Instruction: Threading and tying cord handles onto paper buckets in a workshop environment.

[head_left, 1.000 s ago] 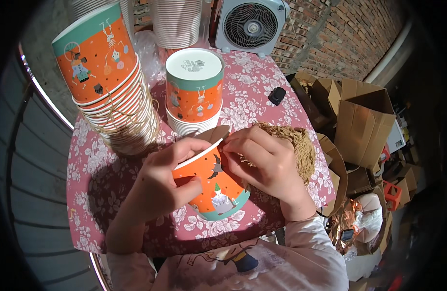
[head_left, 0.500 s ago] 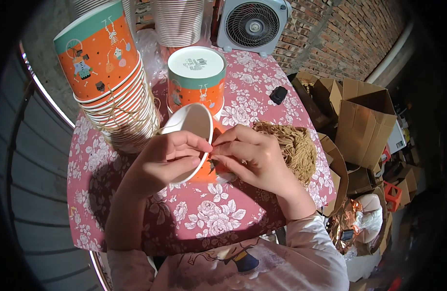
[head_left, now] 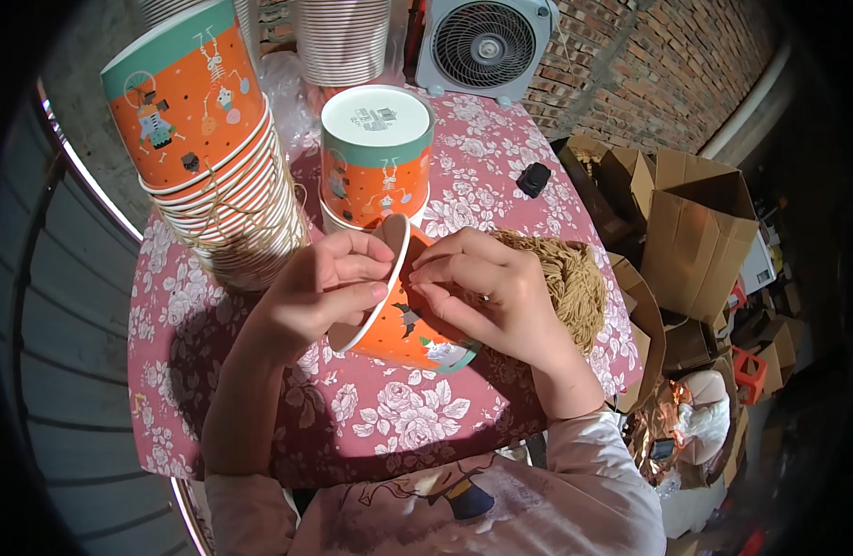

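An orange paper bucket [head_left: 389, 335] with a white rim and a green base band is tipped on its side between my hands, mouth toward the left. My left hand [head_left: 323, 292] is closed on its rim, with fingertips at the mouth side. Against the outer wall just below the rim, my right hand [head_left: 496, 292] has its thumb and fingers pinched; whatever they hold is too small to make out. Partly behind my right hand lies a bundle of tan cord [head_left: 567, 292]. Just beyond the bucket, matching buckets [head_left: 378, 181] stand upside down.
A tall leaning stack of orange buckets [head_left: 200, 130], draped with loose cords, stands at the left. At the back are another bucket stack [head_left: 343, 37] and a grey fan [head_left: 487, 46]. A small black object [head_left: 534, 180] lies right on the flowered tablecloth [head_left: 413, 417]. Cardboard boxes [head_left: 695, 241] crowd the right.
The bucket has turned, so its orange outer wall and base now show more and its inside less. Both hands have shifted slightly with it, and my fingers have spread a little farther apart across the rim.
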